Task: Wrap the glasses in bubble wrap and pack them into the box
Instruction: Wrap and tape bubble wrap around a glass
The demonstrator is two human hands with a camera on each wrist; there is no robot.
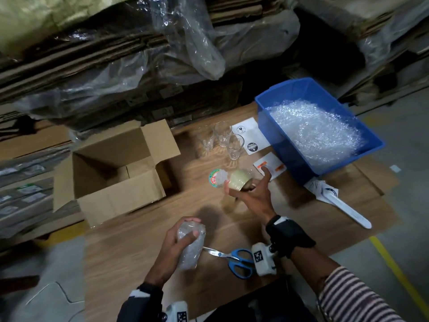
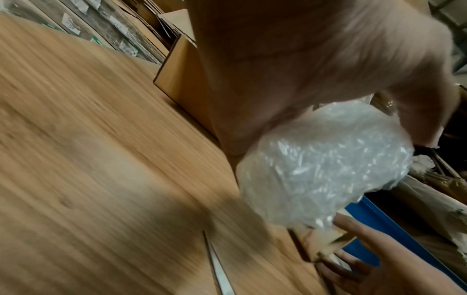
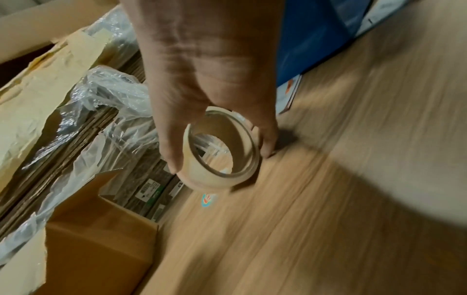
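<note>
My left hand (image 1: 178, 240) grips a glass wrapped in bubble wrap (image 1: 191, 246) above the near part of the wooden table (image 1: 139, 252); in the left wrist view the same wrapped bundle (image 2: 326, 167) sits under the palm. My right hand (image 1: 248, 189) holds a roll of beige tape (image 1: 239, 181) just above the table, and its ring (image 3: 222, 151) shows in the right wrist view. Three bare glasses (image 1: 220, 140) stand at the back. The open cardboard box (image 1: 116, 173) sits to the left and looks empty.
A blue bin (image 1: 325, 94) full of bubble wrap (image 1: 315, 133) stands at the right. Blue-handled scissors (image 1: 234, 259) lie near me. Label sheets (image 1: 253, 138), a round sticker (image 1: 214, 180) and a white cutter (image 1: 346, 208) lie on the table. Stacked cardboard under plastic (image 1: 139, 66) lines the back.
</note>
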